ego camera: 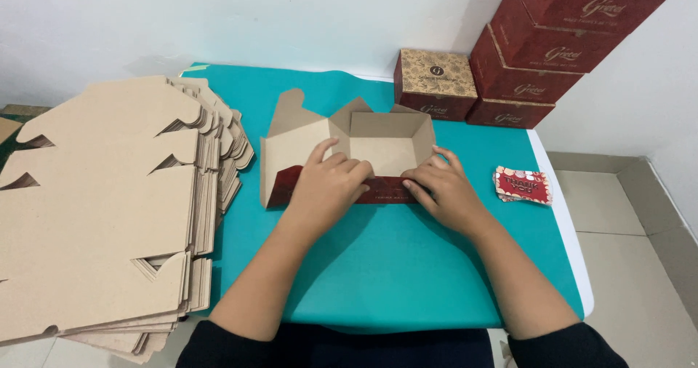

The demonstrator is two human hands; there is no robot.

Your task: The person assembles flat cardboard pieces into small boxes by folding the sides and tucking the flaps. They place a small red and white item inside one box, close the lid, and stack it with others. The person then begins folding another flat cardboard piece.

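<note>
White walls back a teal-covered surface that runs away from the person. Both forearms reach forward in dark sleeves, wrists bent down. The left hand lies flat with fingers pressed together on the near wall of a half-folded cardboard box, thumb raised against the flap beside it. The right hand rests just beside it on the same red printed wall, fingers curled and pressing the edge down. The box is brown inside and red outside; its far and side walls stand up, its lid flap lies spread beyond the left hand, and nothing sits in it. Well outside the left hand, a tall stack of flat brown box blanks covers that end of the surface. Just outside the right hand lies a small pile of red cards. Beyond the right hand, against the wall, finished red boxes are stacked in a leaning tower, with one patterned brown-lidded box beside them.
</note>
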